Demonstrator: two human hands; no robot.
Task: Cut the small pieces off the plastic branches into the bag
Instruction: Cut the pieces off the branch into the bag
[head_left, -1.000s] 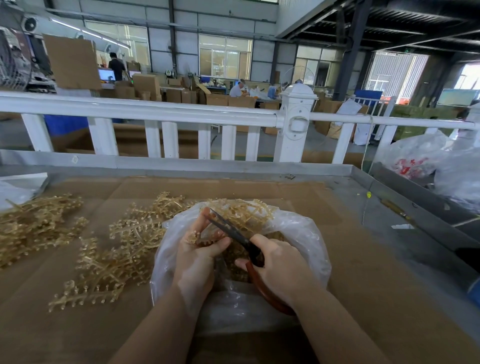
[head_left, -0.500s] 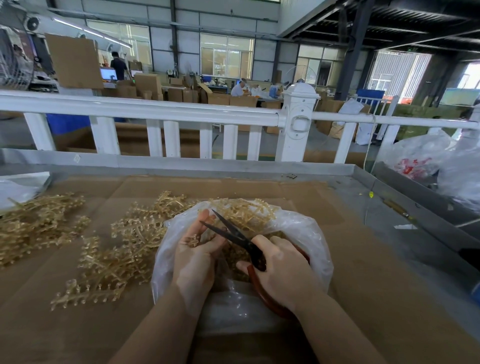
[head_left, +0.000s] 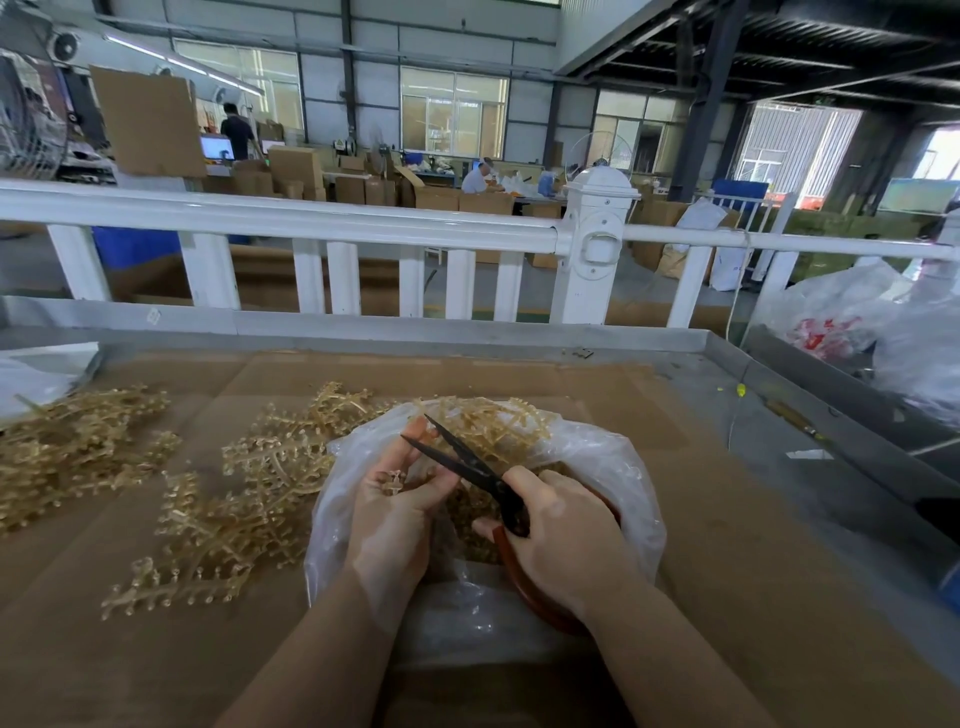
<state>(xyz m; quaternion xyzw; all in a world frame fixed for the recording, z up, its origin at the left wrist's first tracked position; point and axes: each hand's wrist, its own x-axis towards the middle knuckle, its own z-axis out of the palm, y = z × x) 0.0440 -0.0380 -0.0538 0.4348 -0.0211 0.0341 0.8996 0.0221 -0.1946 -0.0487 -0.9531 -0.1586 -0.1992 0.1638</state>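
Over the bag (head_left: 613, 467), my left hand (head_left: 395, 499) pinches a branch (head_left: 392, 480); my right (head_left: 566, 540) grips open scissors (head_left: 462, 462). Blades sit near fingertips (head_left: 415, 431), so a hasty snip risks nicking them.

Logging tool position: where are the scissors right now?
Head view, centre: the scissors are in the right hand, blades open over the plastic bag, tips beside the left hand.

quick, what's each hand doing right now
Left hand: holds a small plastic branch over the bag.
Right hand: grips the scissors, blades apart.
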